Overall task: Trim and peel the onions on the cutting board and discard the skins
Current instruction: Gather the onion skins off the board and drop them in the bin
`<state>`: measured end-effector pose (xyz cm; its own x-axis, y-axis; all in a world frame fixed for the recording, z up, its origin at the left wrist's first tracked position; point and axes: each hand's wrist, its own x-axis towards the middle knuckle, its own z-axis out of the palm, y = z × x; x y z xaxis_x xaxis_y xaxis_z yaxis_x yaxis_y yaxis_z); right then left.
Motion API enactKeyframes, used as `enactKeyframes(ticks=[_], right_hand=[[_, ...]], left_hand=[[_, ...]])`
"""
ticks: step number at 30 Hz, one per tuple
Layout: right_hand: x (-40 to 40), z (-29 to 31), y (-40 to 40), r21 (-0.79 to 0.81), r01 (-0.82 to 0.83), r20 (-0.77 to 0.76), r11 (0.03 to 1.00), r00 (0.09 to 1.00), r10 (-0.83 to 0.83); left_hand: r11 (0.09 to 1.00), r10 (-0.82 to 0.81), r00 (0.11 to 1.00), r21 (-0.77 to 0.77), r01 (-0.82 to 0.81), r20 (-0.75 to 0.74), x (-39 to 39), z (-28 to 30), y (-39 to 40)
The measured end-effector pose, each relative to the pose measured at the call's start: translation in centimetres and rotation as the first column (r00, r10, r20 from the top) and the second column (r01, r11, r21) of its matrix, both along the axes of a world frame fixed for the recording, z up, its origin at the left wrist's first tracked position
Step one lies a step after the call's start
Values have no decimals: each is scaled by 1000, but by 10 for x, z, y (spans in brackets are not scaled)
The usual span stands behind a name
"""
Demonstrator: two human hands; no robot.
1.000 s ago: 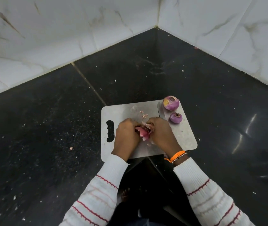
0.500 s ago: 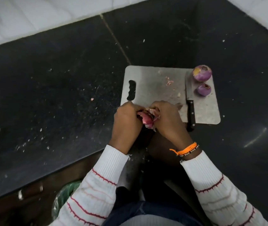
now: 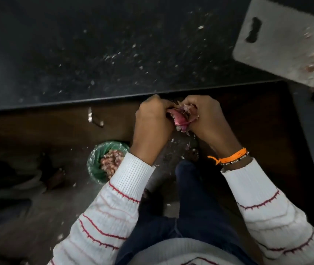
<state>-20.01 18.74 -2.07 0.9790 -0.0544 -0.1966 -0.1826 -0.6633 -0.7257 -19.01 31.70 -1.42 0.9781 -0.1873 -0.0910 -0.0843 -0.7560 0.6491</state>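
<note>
Both hands are working in front of the edge of the black speckled stone countertop, clear of the grey rectangular cutting board, which is lying at the upper right of the view. The left hand is curling its fingers around 1 red-purple onion, and the right hand is pinching the loose papery pink skins that are hanging off it. The onion is sitting between the 2 hands, above the floor. A green-lined round waste bin, already holding a pile of onion skins, is standing on the floor below and to the left of the hands, partly hidden by the left sleeve.

Judged from this arrangement, the step in hand is stripping the dry outer layer before dropping it in the bin. To do it well:

1. Keep the left hand firm on the bulb so that it is not slipping while the skin is tearing.
2. Pull the skin away in a wide strip, not in flakes.
3. Bring the hands over the bin before letting go; scraps are already lying on the floor around it.
4. Carry only the clean bulb to the board.
</note>
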Motion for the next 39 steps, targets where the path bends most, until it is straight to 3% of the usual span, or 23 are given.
enactKeyframes(ticks=[10,18,22,26,29,32,36,39], right_hand=[[-27,-96,151,26,-372,-189,928,909,370],[-17,-227,253,89,-533,-384,841,761,523],[-14,-310,285,74,-550,-464,832,720,517],[-6,-374,305,56,-542,-484,839,720,497],[2,-413,320,10,-537,-454,843,749,483],[7,-445,331,-39,-518,-425,855,783,455],[7,-468,334,-31,-532,-436,846,769,467],[10,-470,330,-13,-546,-484,838,737,473]], left_hand=[[937,348,925,40,-346,-154,-73,-97,149],[762,613,693,51,-646,-380,-89,-218,228],[589,702,504,14,-808,-503,-95,-296,251],[432,708,366,-39,-901,-605,-91,-360,266],[382,699,300,-16,-924,-649,-84,-410,281],[390,661,301,-27,-920,-688,-79,-452,295],[425,594,336,-69,-902,-731,-84,-454,298],[370,526,326,-134,-919,-785,-95,-457,298]])
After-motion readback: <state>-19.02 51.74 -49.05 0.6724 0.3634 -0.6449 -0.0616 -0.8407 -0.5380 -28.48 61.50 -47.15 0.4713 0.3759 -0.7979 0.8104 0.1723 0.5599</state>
